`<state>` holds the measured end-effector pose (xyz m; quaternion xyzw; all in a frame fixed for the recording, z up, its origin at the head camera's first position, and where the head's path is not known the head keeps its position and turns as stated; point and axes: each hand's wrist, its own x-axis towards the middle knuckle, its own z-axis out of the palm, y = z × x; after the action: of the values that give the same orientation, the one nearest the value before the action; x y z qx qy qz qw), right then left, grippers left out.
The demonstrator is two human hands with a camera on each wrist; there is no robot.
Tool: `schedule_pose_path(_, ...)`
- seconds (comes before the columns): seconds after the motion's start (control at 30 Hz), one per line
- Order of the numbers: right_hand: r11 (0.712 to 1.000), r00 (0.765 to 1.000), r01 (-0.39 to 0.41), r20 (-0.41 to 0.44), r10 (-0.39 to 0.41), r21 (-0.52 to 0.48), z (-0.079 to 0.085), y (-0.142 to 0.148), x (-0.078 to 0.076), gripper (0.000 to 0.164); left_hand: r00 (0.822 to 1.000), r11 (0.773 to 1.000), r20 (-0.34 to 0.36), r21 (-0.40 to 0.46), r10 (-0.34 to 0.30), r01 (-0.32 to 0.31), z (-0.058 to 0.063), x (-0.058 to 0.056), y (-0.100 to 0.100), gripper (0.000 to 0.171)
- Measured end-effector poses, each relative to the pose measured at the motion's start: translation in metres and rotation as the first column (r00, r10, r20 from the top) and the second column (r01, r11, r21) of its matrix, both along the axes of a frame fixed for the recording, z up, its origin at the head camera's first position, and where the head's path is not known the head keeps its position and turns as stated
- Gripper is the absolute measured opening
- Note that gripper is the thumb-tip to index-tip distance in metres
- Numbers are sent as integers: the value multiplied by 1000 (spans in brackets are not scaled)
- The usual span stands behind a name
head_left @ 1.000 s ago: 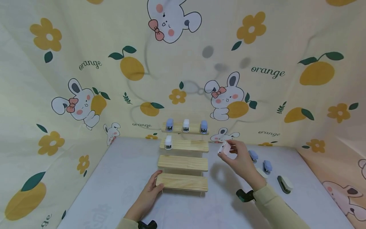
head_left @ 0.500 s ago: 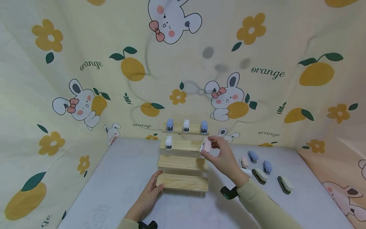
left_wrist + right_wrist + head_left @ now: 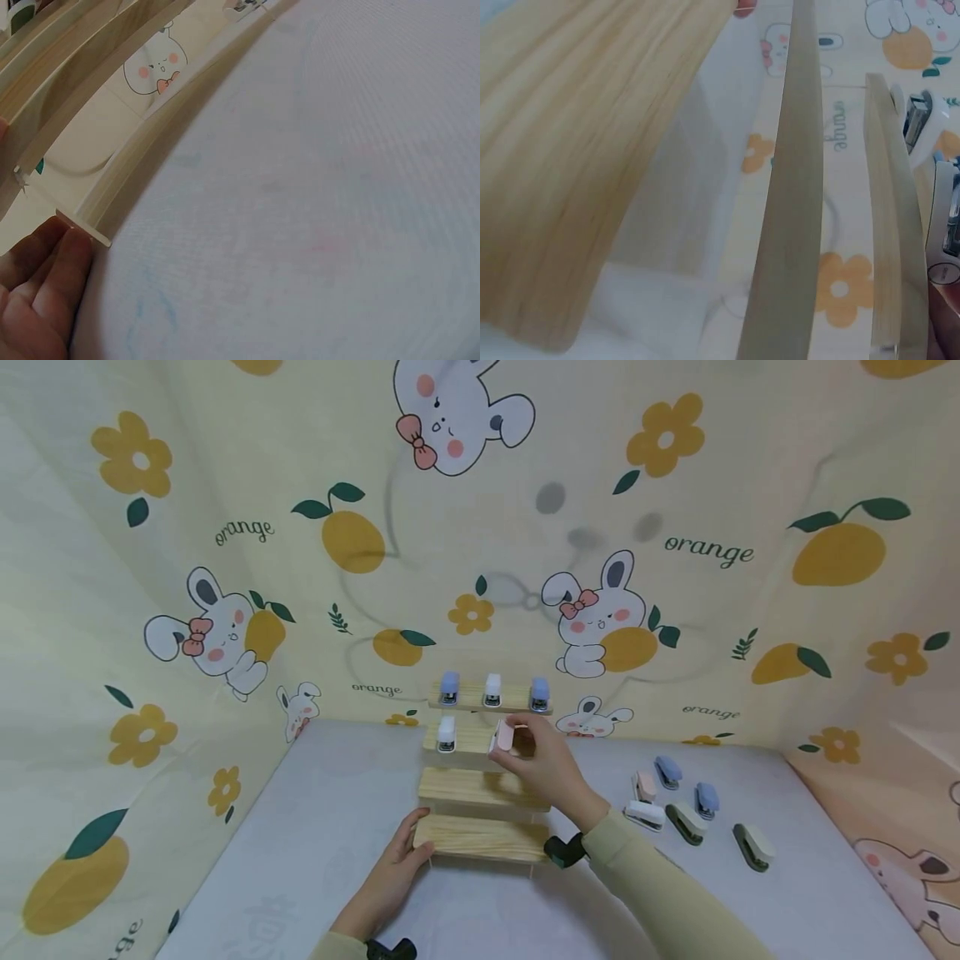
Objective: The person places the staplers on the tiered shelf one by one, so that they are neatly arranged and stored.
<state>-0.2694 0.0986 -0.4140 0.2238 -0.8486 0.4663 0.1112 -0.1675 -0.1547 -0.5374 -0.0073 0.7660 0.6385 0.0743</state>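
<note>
My right hand [image 3: 551, 772] pinches a small pink and white stapler [image 3: 502, 737] over the second-highest shelf of a stepped wooden display rack [image 3: 480, 837]. At that shelf's left end stands a white stapler [image 3: 446, 733]. Along the top shelf are a blue stapler [image 3: 449, 687] on the left, a white one in the middle and another blue one on the right. My left hand [image 3: 393, 877] grips the left end of the rack's bottom shelf, thumb on top. In the right wrist view the held stapler [image 3: 943, 274] shows only at the edge, beside the shelf.
Several loose staplers lie on the white cloth at the right: a pink one [image 3: 643, 787], a white one [image 3: 645, 814], blue ones [image 3: 707, 798] and green-and-white ones [image 3: 753, 847]. A patterned cloth backdrop [image 3: 480, 543] rises behind the rack.
My right hand has carried the pink stapler leftward from beside the rack to over the second-highest shelf. My left hand has kept its hold on the bottom shelf.
</note>
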Motion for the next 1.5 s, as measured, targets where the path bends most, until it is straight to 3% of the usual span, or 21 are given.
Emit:
schedule_pose_path(0.2, 1000, 1000, 5, -30, -5, 19, 1, -9, -6, 54, 1000, 1000, 9, 7, -6, 6, 0, -1, 0, 55)
schedule_pose_path(0.47, 998, 1000, 16, -6, -16, 66, 0, -15, -10, 52, 1000, 1000, 14, 9, 0, -1, 1, -2, 0, 55)
schedule_pose_path(0.9, 989, 999, -22, -36, 27, 149, -1, -11, -7, 55, 1000, 1000, 0, 5, -3, 3, -1, -1, 0, 56)
schedule_pose_path(1.2, 987, 1000, 0, -17, 3, 159, -4, -12, -6, 56, 1000, 1000, -5, 19, -5, 5, 2, 1, 0, 55)
schedule_pose_path(1.4, 992, 999, 25, 17, -27, 127, -5, 0, 1, 61, 1000, 1000, -3, 2, -4, 4, 3, 1, 0, 56)
schedule_pose_path(1.5, 993, 999, 39, -15, -38, 114, -5, 16, 8, 60, 1000, 1000, 2, -1, -7, 7, 3, 1, 1, 56)
